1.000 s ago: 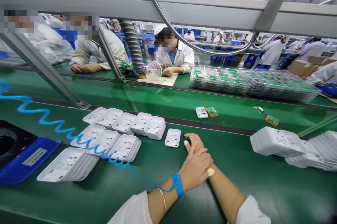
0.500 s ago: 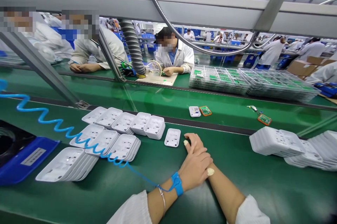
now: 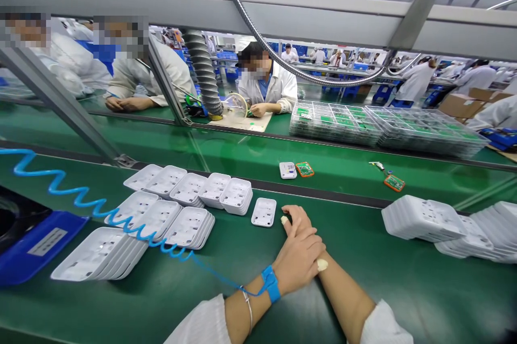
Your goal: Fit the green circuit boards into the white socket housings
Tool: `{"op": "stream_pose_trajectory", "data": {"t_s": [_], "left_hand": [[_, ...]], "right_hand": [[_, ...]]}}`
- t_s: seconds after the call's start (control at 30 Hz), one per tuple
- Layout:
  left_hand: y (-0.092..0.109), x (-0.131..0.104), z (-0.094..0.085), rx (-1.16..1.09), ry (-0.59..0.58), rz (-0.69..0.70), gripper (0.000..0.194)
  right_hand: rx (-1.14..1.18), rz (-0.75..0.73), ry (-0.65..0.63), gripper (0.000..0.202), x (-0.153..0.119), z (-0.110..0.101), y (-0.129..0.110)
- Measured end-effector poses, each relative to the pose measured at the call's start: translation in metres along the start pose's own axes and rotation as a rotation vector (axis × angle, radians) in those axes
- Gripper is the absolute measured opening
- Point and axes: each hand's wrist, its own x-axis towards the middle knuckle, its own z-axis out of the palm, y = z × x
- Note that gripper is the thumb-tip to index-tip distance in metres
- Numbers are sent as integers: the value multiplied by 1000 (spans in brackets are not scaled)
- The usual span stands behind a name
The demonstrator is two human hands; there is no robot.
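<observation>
Resting just beside a lone white shell (image 3: 264,212)

So the left hand (image 3: 299,252) is draped over the right wrist, back facing up, fingers loosely spread, with a pale cover on one fingertip. Under it the right hand (image 3: 297,220) lies on the green tabletop (image 3: 226,274), partly hidden, so I can't tell how its fingers are set underneath. One of them wears a pale cover too. That single shell lies flat near the right hand's fingertips, off to the left, not touching.

On the left wrist there's a blue strap (image 3: 270,283) and a thin bracelet (image 3: 247,297). A coiled blue cord (image 3: 40,173) runs from the strap out to the left, crossing in front of some shell stacks (image 3: 237,195) set in rows. More piles (image 3: 424,217) of shells lean over on the right.

Past the dark edge, a green strip (image 3: 343,180) carries a white piece (image 3: 288,170) next to an orange-rimmed circuit board (image 3: 305,169), plus a similar board (image 3: 394,183) further right. Beyond that, a co-worker (image 3: 278,85) in white sits near clear trays (image 3: 335,124) of green boards.
</observation>
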Motion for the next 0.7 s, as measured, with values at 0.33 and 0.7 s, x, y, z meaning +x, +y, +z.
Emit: {"op": "stream_pose_trajectory", "data": {"t_s": [0.33, 0.7], "left_hand": [[1, 1, -2, 19, -6, 0, 28], [0, 1, 0, -26, 4, -9, 28]], "right_hand": [[-83, 302, 115, 56, 2, -8, -10], [15, 285, 124, 51, -2, -6, -10]]}}
